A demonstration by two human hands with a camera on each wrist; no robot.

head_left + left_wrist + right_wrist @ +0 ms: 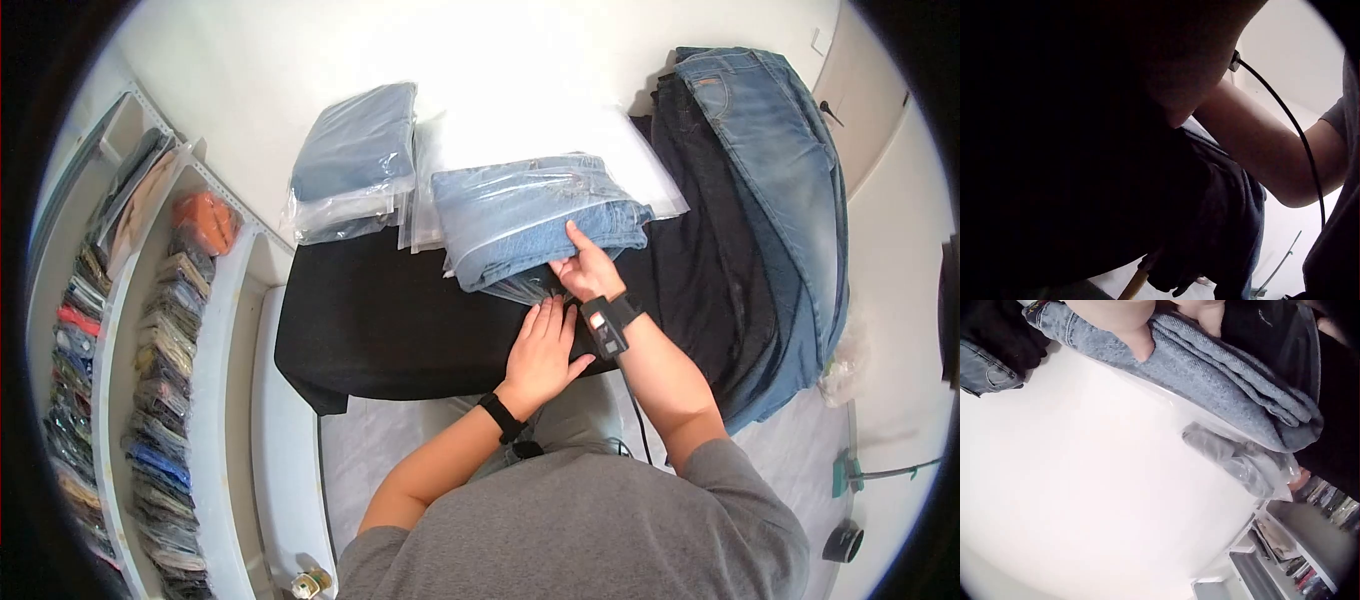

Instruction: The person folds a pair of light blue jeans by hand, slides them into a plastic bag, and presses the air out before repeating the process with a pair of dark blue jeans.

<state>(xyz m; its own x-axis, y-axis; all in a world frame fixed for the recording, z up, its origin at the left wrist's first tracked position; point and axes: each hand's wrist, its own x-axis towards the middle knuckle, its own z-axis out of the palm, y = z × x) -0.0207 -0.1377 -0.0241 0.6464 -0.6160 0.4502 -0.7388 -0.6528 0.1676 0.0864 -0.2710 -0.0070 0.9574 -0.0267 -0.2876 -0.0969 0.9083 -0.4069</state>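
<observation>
A folded pair of light blue jeans [540,215] lies near the middle of the black-covered table, its left part under clear plastic. My right hand [590,272] grips the near edge of the jeans, thumb on top and fingers beneath; the right wrist view shows the thumb pressed on the folded denim [1210,381]. My left hand [543,350] rests palm down, fingers straight, with its fingertips at the edge of a clear plastic bag [515,288] under the jeans. In the left wrist view most of the scene is dark.
Bagged folded jeans [355,145] are stacked at the back left. White plastic bags [540,130] lie behind the pair in hand. Loose dark and blue jeans [775,180] hang over the table's right side. Shelves [205,370] of packed clothes stand at the left.
</observation>
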